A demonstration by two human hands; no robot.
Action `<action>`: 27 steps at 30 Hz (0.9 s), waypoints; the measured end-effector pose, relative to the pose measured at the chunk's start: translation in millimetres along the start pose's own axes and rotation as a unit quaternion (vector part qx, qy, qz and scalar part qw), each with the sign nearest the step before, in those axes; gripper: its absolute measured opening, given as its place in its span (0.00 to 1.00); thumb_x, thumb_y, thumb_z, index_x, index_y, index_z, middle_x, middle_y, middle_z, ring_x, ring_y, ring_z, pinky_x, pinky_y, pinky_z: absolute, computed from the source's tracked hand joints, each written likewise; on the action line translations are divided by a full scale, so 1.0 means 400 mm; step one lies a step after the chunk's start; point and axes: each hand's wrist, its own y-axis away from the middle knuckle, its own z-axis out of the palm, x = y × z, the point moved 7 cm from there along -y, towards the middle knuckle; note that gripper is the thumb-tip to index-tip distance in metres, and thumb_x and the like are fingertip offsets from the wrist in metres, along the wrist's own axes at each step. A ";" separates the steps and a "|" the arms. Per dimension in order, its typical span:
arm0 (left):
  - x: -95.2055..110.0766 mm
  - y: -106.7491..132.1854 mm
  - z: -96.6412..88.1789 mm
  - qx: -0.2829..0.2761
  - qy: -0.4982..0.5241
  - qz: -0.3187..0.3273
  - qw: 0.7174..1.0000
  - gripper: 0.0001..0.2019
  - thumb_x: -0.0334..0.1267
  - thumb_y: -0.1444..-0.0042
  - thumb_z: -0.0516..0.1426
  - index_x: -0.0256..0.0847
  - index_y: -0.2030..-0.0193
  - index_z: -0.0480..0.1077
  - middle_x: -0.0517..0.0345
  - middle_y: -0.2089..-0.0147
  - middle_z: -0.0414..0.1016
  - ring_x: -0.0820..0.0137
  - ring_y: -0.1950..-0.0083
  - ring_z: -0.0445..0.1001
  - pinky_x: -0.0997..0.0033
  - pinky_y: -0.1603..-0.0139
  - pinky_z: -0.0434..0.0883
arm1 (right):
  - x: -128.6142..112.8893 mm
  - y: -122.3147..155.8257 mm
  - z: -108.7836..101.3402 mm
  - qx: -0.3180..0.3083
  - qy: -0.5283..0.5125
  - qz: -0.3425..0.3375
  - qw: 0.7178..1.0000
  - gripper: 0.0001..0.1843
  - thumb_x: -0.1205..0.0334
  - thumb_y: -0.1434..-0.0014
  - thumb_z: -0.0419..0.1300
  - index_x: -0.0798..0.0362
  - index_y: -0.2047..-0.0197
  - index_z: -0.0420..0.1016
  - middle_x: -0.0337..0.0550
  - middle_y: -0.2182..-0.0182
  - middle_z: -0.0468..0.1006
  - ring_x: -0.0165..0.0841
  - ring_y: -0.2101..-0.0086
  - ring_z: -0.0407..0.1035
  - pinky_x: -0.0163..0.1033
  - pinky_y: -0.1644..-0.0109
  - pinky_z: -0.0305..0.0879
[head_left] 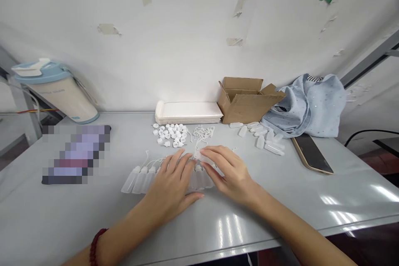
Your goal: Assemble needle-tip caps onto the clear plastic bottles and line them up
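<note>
Gray tabletop (77, 212): left hand (170, 181) partly hides bottles (141, 180), right hand (232, 173) curls near string (203, 134), grips unclear.

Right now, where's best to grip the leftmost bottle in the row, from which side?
Probably its body, coming from the left and above: the leftmost bottle has a free left side, the next bottle sits close on its right, and a thin cord rises near its capped end.

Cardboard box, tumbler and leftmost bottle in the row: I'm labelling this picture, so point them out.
Cardboard box (245, 109): head view, front side.
Tumbler (65, 99): head view, cream body.
Leftmost bottle in the row (130, 182): head view, translucent body.
</note>
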 end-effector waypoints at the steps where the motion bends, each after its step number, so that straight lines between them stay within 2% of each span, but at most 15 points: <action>1: 0.001 0.000 -0.003 0.003 -0.004 0.003 1.000 0.28 0.55 0.43 0.55 0.33 0.46 0.63 0.36 0.44 0.68 0.43 0.38 0.59 0.42 0.45 0.63 | -0.001 0.001 0.003 -0.005 -0.002 -0.002 1.000 0.15 0.73 0.40 0.54 0.56 0.50 0.69 0.51 0.61 0.78 0.37 0.61 0.73 0.43 0.60 0.73; 4: 0.002 -0.001 -0.028 0.042 0.020 0.000 0.999 0.27 0.52 0.44 0.57 0.33 0.45 0.60 0.37 0.45 0.67 0.46 0.39 0.61 0.44 0.45 0.65 | -0.004 0.004 0.010 -0.016 -0.009 -0.004 1.000 0.15 0.74 0.41 0.54 0.57 0.50 0.69 0.52 0.60 0.77 0.37 0.61 0.72 0.43 0.60 0.73; 8: -0.006 0.003 -0.091 0.162 0.099 -0.034 0.981 0.20 0.34 0.41 0.57 0.38 0.45 0.56 0.44 0.48 0.67 0.57 0.44 0.65 0.53 0.46 0.68 | -0.001 0.006 0.016 -0.032 -0.080 0.037 0.996 0.14 0.73 0.41 0.56 0.57 0.51 0.69 0.52 0.60 0.77 0.36 0.59 0.72 0.42 0.58 0.73; 10: -0.008 0.006 -0.108 0.192 0.125 -0.044 0.972 0.19 0.28 0.42 0.56 0.40 0.45 0.56 0.47 0.50 0.67 0.60 0.46 0.66 0.55 0.47 0.69 | 0.000 0.005 0.020 -0.039 -0.132 0.065 0.988 0.14 0.72 0.41 0.57 0.56 0.51 0.69 0.50 0.61 0.77 0.34 0.60 0.73 0.40 0.58 0.73; 17: -0.002 0.007 -0.118 0.202 0.144 -0.024 0.968 0.19 0.23 0.43 0.54 0.40 0.46 0.61 0.50 0.54 0.70 0.62 0.49 0.68 0.58 0.49 0.71 | 0.010 0.003 0.023 -0.039 -0.180 0.110 0.977 0.14 0.72 0.43 0.59 0.56 0.53 0.72 0.47 0.63 0.77 0.33 0.63 0.72 0.38 0.60 0.72; 22: 0.003 0.009 -0.134 0.246 0.146 0.000 0.958 0.17 0.21 0.43 0.55 0.37 0.48 0.64 0.51 0.57 0.73 0.63 0.53 0.70 0.60 0.55 0.73 | 0.023 0.010 0.029 -0.046 -0.209 0.171 0.962 0.12 0.70 0.45 0.61 0.54 0.55 0.74 0.42 0.67 0.77 0.31 0.68 0.69 0.37 0.63 0.70; 24: 0.007 0.010 -0.136 0.255 0.143 0.014 0.956 0.18 0.20 0.45 0.56 0.34 0.48 0.65 0.49 0.57 0.73 0.63 0.53 0.70 0.60 0.55 0.73 | 0.031 0.017 0.037 -0.050 -0.242 0.221 0.943 0.11 0.68 0.45 0.62 0.52 0.57 0.74 0.42 0.66 0.77 0.30 0.70 0.69 0.37 0.64 0.69; 27: 0.014 0.013 -0.131 0.245 0.138 0.032 0.959 0.19 0.18 0.46 0.57 0.31 0.47 0.65 0.46 0.56 0.73 0.61 0.51 0.70 0.59 0.53 0.73 | 0.051 0.033 0.052 -0.046 -0.312 0.322 0.893 0.11 0.65 0.47 0.64 0.52 0.59 0.75 0.42 0.65 0.77 0.29 0.71 0.69 0.36 0.65 0.69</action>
